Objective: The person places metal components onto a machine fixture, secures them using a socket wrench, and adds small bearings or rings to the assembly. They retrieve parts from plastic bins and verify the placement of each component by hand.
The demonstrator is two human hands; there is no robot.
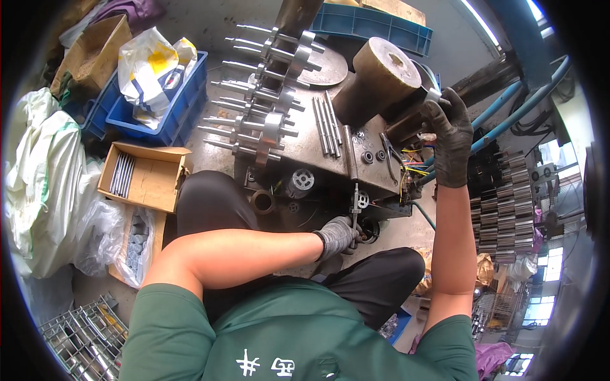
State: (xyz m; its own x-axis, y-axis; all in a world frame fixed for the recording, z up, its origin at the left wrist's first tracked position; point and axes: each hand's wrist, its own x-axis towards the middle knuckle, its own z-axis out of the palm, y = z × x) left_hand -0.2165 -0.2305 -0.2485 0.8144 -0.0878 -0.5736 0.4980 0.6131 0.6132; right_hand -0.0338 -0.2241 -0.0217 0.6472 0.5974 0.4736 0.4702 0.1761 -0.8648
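Note:
My left hand (338, 237), in a grey glove, is closed around the lower end of a slim metal tool (356, 206) that looks like a caliper. The tool stands upright in front of the metal bench (372, 171). To the right, my right hand (452, 136), in a dark glove, is raised beside a thick upright steel cylinder (384, 70). Its thumb and fingers pinch a small shiny metal ring (433, 95). On the bench lie several steel rods (326, 124), pliers (390, 155) and small round bearings (374, 156).
Shafts with round metal cores (273, 130) line the bench's left side. Left of my knees are a cardboard box (152, 181) of rods and a blue crate (181, 117). Blue hoses (499, 130) and stacked metal cylinders (505, 209) stand at right. Coloured wires (416, 166) hang by the bench corner.

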